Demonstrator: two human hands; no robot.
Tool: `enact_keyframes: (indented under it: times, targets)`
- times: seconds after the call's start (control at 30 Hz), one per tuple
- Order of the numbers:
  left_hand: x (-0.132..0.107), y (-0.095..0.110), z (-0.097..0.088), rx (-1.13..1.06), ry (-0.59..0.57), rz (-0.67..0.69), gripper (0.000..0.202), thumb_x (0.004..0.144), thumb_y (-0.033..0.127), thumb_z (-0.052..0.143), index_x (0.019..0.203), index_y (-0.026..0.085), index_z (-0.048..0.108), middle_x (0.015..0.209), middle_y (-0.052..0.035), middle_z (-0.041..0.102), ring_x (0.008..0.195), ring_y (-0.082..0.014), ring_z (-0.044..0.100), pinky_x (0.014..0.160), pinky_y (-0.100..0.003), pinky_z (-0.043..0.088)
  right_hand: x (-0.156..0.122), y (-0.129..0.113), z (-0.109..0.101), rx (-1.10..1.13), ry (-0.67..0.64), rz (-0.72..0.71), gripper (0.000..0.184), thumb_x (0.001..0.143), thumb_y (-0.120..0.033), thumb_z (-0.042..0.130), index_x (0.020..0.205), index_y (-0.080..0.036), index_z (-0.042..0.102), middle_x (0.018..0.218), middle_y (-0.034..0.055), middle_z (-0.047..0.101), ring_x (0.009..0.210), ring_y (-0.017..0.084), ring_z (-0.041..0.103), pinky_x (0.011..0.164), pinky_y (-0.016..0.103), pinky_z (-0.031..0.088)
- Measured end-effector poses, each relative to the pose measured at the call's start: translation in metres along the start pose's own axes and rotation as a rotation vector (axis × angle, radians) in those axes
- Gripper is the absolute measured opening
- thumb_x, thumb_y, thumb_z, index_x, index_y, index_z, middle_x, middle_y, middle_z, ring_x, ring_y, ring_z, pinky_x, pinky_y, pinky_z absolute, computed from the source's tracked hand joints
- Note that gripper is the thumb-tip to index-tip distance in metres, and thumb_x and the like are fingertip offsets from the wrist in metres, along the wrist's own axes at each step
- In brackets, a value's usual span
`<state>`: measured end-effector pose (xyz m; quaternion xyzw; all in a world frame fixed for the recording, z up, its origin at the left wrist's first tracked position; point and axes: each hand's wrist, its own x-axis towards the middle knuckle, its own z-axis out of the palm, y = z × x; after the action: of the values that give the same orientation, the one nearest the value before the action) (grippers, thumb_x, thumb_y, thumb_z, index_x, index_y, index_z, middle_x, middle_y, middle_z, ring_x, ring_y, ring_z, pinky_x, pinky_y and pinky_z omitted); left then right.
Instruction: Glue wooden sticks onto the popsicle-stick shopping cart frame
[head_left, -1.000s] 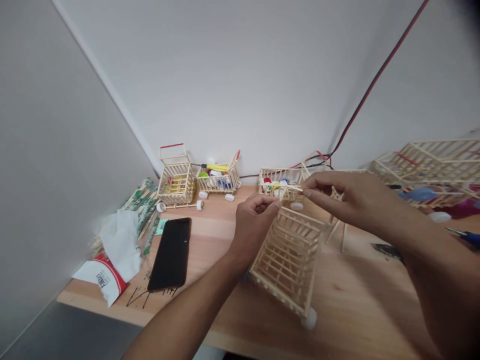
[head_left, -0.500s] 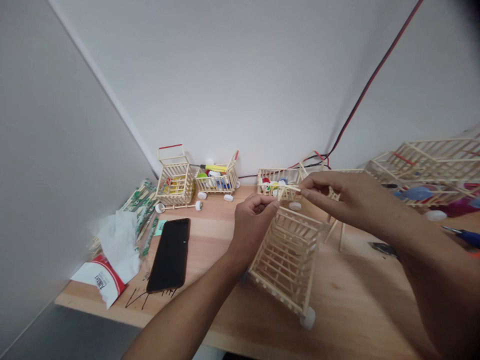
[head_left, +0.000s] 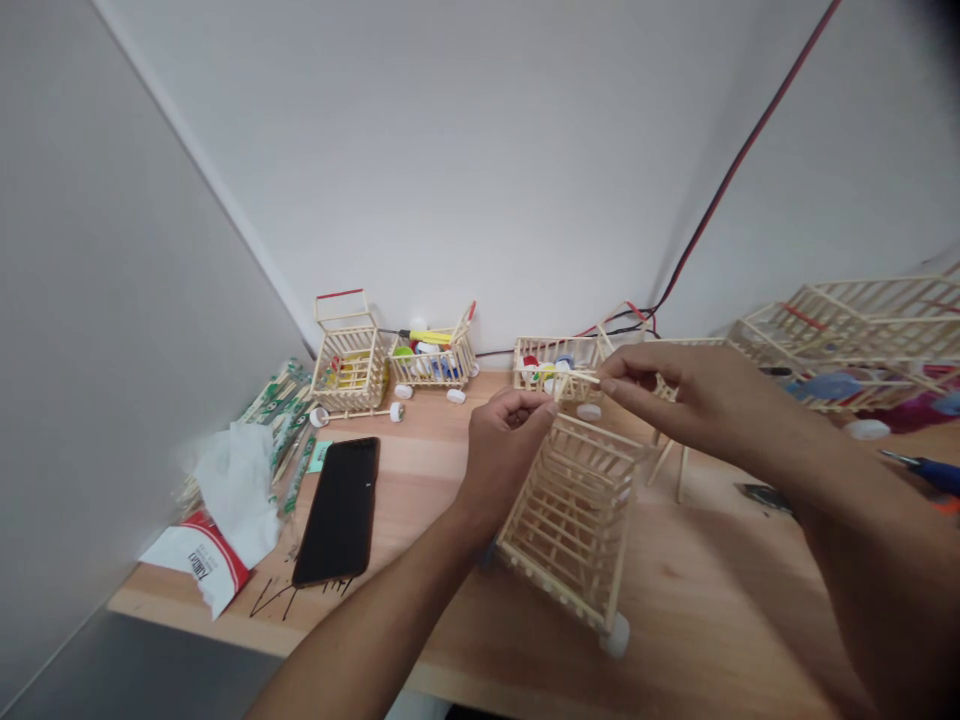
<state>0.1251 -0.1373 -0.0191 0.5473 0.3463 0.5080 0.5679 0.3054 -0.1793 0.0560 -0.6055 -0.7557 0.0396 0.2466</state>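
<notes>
Two-handed work at centre frame: with the left hand (head_left: 504, 440), gripping the top rim of a tilted pale wooden-stick basket (head_left: 574, 520) (lower edge on the light wooden tabletop (head_left: 420, 500)); with the right hand (head_left: 690, 395), pinching a thin wooden stick (head_left: 581, 376) above.

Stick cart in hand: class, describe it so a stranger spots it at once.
On the wooden table, the left hand holds the stick cart while the right hand pinches a thin stick. Unlike the carts by the wall, it is tilted and empty.

Even soft light; edges warped, slightly blurred.
</notes>
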Motion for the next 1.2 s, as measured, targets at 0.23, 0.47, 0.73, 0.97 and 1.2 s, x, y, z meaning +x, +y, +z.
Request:
enact_keyframes:
  times: [0.23,0.47,0.73,0.97,1.2]
  targets:
    - [-0.0008,-0.0003,-0.0005,0.000,-0.008,0.003,0.011,0.075,0.026,0.072,0.076,0.014,0.072,0.069,0.0009,0.061,0.063,-0.0098,0.053,0.065,-0.024,0.043,-0.0017,0.0007,-0.0002,0.008,0.001,0.006,0.025,0.086,-0.039,0.050,0.080,-0.022,0.068,0.074,0.0020,0.066,0.069,0.017,0.057,0.065,0.032,0.040]
    - [-0.0015,0.0000,-0.0013,0.016,-0.009,0.000,0.012,0.075,0.027,0.072,0.077,0.015,0.073,0.070,-0.0002,0.062,0.065,-0.0106,0.054,0.065,-0.024,0.043,-0.0030,-0.0002,-0.0005,-0.008,0.018,-0.032,0.022,0.088,-0.036,0.051,0.080,-0.023,0.067,0.073,0.0021,0.067,0.068,0.017,0.056,0.064,0.032,0.040]
    - [-0.0002,-0.0013,-0.0004,-0.003,-0.011,0.010,0.011,0.075,0.025,0.072,0.076,0.015,0.072,0.071,0.0003,0.062,0.065,-0.0099,0.054,0.066,-0.024,0.044,-0.0022,0.0002,-0.0005,0.005,-0.010,0.002,0.024,0.088,-0.038,0.051,0.081,-0.022,0.068,0.074,0.0021,0.065,0.069,0.017,0.056,0.065,0.033,0.040]
    - [-0.0011,-0.0004,-0.0008,0.008,-0.012,0.009,0.011,0.075,0.026,0.072,0.077,0.014,0.072,0.072,-0.0003,0.063,0.066,-0.0106,0.055,0.066,-0.024,0.044,-0.0031,0.0000,-0.0011,-0.001,0.007,-0.009,0.024,0.088,-0.037,0.050,0.081,-0.022,0.068,0.074,0.0021,0.066,0.069,0.018,0.057,0.065,0.032,0.040]
    - [-0.0011,-0.0010,-0.0005,-0.001,-0.008,0.010,0.011,0.075,0.026,0.072,0.076,0.015,0.073,0.071,0.0000,0.063,0.065,-0.0102,0.054,0.065,-0.024,0.044,-0.0037,0.0013,-0.0007,-0.017,0.010,-0.026,0.022,0.089,-0.036,0.051,0.080,-0.023,0.067,0.073,0.0019,0.066,0.068,0.017,0.057,0.064,0.031,0.040]
